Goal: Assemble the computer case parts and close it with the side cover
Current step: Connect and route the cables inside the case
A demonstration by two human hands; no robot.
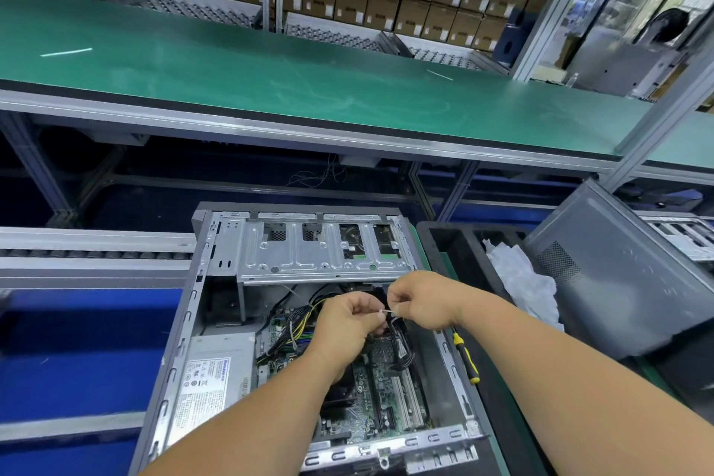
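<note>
I'm over the open computer case (309, 340), which lies on its side on the bench in front of me, and both hands are in the middle of it. My left hand (349, 321) and right hand (419, 301) each pinch an end of a small white cable tie (387, 312) — fingers curled tight — just above the black cable bundle (400, 340) that runs over the motherboard (378, 386).

Risks from here, as I judge them: the tie is tiny and held only by fingertips, so a slip could drop it among the board's slots, where it would be hard to fish out. Pull it too hard and I could strain the wires at their connectors; leave it slack and the bundle may sag where the cover has to close. The yellow-and-black wires (305, 311) to the left look loose too — they could get caught.

The drive cage (320, 251) sits at the far end, the power supply (216, 371) near left. A yellow-handled screwdriver (465, 357) lies just off the case's right edge; a stray elbow could knock it. The grey side cover (618, 282) leans to the right, not yet fitted.
</note>
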